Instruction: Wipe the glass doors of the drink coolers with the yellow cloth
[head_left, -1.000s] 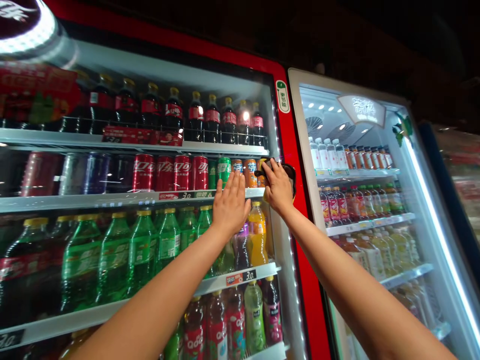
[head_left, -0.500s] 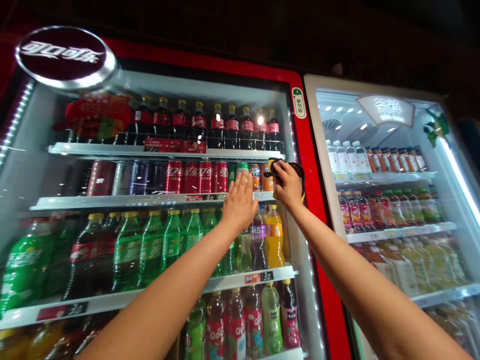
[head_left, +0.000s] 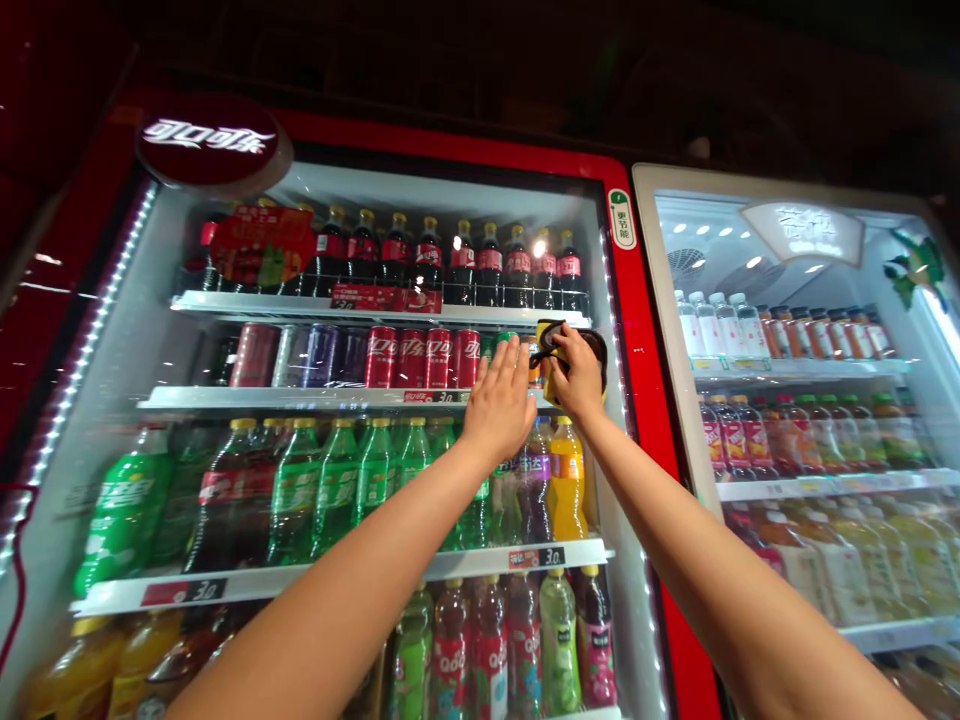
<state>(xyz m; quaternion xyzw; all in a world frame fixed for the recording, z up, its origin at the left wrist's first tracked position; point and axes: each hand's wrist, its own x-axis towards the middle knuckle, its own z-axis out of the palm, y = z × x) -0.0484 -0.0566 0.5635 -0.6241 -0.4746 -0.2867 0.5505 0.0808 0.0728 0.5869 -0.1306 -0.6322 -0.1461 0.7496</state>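
Observation:
My left hand [head_left: 501, 402] lies flat against the glass door of the red drinks fridge [head_left: 628, 330], fingers stretched out and close together, in front of the can shelf. Just to its right, my right hand [head_left: 579, 378] grips a black-and-yellow hand-held window cleaner [head_left: 598, 348] against the same glass, near the door's right edge. My fingers hide part of the cleaner. Behind the glass are red cola cans [head_left: 411, 358] and, partly covered by my hands, a green can and an orange one.
Cola bottles [head_left: 429, 258] line the top shelf; green soda bottles [head_left: 335, 490] and an orange drink bottle [head_left: 568, 480] stand lower. A round sign [head_left: 214, 142] juts out at the upper left. On the right is a second fridge [head_left: 679, 400] with a pale frame.
The view has shifted, so the fridges appear farther right and the round sign lower. Both hands stay at the glass, the right one still gripping the window cleaner.

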